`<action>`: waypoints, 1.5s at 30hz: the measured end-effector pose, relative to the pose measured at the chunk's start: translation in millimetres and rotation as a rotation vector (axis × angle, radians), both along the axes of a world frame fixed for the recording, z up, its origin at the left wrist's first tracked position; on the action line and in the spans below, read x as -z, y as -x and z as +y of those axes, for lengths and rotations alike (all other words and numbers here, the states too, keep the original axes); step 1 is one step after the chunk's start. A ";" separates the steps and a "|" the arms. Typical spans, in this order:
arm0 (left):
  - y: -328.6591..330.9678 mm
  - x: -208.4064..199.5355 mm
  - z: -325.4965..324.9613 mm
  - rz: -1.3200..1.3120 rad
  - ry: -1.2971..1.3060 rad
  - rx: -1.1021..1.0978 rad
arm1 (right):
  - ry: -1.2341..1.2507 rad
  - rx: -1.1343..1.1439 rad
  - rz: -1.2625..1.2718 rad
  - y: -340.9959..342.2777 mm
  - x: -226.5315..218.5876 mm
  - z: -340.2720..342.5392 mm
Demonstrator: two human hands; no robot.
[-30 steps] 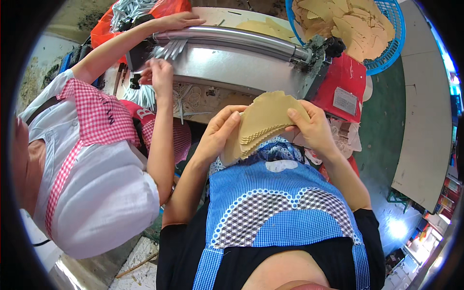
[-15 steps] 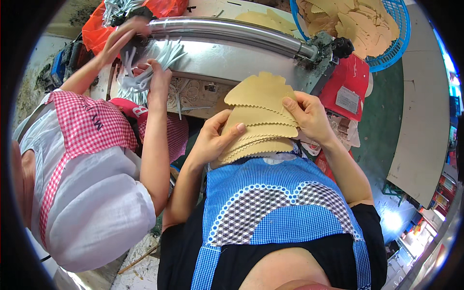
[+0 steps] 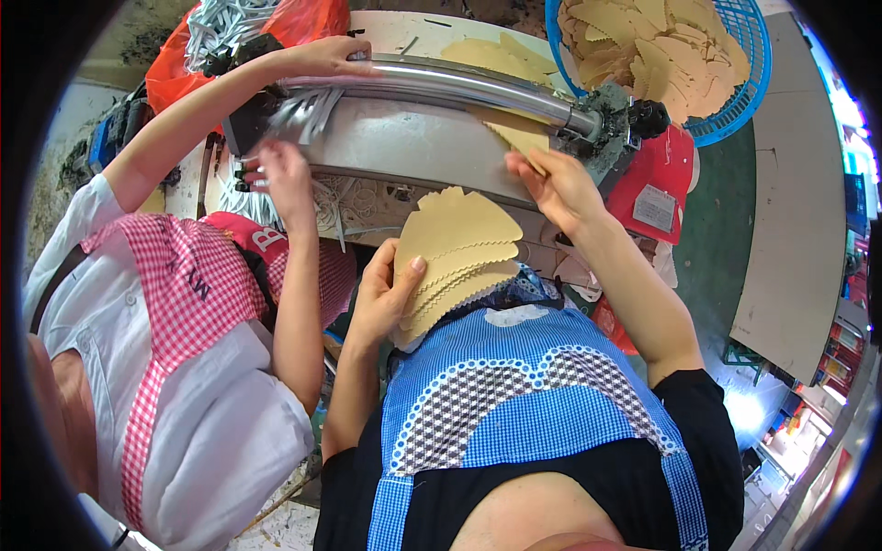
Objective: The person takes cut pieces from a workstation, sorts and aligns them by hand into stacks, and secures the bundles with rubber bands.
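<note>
My left hand (image 3: pixel 381 292) grips a fanned stack of tan sheet pieces (image 3: pixel 459 230) with zigzag edges, thumb on top, in front of my blue checked apron. Farther forward, my right hand (image 3: pixel 562 188) pinches the near corner of a single tan piece (image 3: pixel 525 130). That piece lies on the metal plate of a roller machine (image 3: pixel 404 129), its far edge at the shiny metal roller (image 3: pixel 459 84). Whether the roller grips it, I cannot tell.
To my left, a co-worker's arm (image 3: pixel 197 106) reaches over the roller, beside grey-white strips (image 3: pixel 308 115). A blue basket (image 3: pixel 761 78) of tan pieces stands at far right. More tan pieces (image 3: pixel 491 57) lie behind the roller. A red box (image 3: pixel 657 174) sits right of the machine.
My right hand has left the stack and moved forward to the roller with one tan piece. My left hand still holds the stack, now tilted. The co-worker's hand has let go of the strips.
</note>
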State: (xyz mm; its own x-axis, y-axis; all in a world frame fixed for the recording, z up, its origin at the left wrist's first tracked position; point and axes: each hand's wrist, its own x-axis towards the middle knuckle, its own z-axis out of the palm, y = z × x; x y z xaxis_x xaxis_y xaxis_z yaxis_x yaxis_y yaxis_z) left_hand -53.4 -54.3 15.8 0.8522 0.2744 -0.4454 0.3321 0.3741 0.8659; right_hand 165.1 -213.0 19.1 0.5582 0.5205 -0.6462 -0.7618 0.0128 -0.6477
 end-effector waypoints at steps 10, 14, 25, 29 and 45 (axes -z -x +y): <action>-21.0 -4.6 -11.4 -0.015 -0.217 0.095 | 0.341 -0.653 -0.697 25.1 -33.7 -32.3; 8.0 -0.8 -14.5 -0.005 -0.095 -0.038 | 0.170 -0.361 -0.159 11.9 -21.4 -56.3; -10.0 -9.6 -29.6 0.076 -0.103 0.113 | 0.330 -0.631 -0.816 41.7 -45.2 -34.5; -1.6 -9.9 -32.7 -0.053 -0.185 0.196 | 0.325 -0.642 -0.831 48.4 -43.9 -43.7; 1.7 -16.5 -21.7 0.008 0.032 0.065 | -0.043 -0.175 -0.095 13.5 -21.1 -58.5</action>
